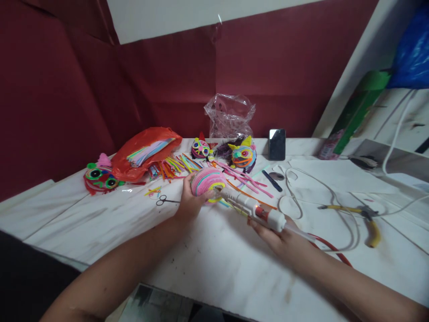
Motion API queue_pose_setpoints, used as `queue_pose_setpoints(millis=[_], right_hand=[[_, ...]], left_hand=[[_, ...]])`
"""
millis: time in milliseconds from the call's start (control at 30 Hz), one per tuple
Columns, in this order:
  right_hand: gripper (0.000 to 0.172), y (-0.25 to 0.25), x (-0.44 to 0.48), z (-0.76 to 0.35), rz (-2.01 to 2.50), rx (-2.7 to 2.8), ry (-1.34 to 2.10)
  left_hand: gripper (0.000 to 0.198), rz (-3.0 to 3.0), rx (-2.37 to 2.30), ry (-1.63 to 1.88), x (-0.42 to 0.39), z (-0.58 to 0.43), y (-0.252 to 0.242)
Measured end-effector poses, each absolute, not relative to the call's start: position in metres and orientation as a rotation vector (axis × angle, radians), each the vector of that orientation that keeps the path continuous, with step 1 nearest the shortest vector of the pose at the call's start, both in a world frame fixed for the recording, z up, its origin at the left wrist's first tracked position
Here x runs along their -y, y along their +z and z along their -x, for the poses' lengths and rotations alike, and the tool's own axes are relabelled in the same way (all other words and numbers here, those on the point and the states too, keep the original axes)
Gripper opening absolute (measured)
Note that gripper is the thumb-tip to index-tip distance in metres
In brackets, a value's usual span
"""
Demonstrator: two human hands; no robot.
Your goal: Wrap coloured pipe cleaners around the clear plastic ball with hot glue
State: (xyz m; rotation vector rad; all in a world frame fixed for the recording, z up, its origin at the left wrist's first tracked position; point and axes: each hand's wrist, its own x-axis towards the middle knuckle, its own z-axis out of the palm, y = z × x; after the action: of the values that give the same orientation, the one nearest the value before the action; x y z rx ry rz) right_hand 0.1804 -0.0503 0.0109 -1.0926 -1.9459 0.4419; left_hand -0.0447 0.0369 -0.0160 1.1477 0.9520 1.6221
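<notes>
Nearest to us, our two forearms reach out over the white table (214, 264). Our right hand (281, 235) is closed around the grip of the glue gun (254, 208), which points left and away; a red cord (330, 247) trails from behind it. Our left hand (189, 203) cups the ball (208, 181) from its near side, fingers wrapped on it. The ball, wound in pink and pale stripes, sits just left of the gun's nozzle, which touches its right side. The hands themselves stay apart, joined only by gun and ball.

Just left of the left hand lie small scissors (164, 200). To the right, yellow-handled pliers (365, 217) rest among loops of white cable (321, 192).

Farther off, coloured strips (174, 164) spill from a red bag (147, 147), with a red big-eyed figure (99, 177) at its left. Pink stems (248, 179) lie behind the gun. Two decorated balls (200, 149) (244, 155) sit beyond, then a clear bag (229, 115) and a phone (277, 144) propped against the dark red backdrop (67, 89).
</notes>
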Motion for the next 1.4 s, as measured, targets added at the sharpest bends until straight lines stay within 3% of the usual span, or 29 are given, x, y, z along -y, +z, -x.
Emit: queue_pose_setpoints(millis=[433, 1400], right_hand=[[0.022, 0.0177, 0.0474, -0.1822, 1.064, 1.922, 0.400], [0.016, 0.0147, 0.0524, -0.1787, 1.099, 1.946, 0.436]], left_hand=[[0.072, -1.099, -0.890, 1.651, -0.0377, 0.0463, -0.0127], [0.077, -1.157, -0.944, 1.591, -0.0357, 0.0443, -0.0147]])
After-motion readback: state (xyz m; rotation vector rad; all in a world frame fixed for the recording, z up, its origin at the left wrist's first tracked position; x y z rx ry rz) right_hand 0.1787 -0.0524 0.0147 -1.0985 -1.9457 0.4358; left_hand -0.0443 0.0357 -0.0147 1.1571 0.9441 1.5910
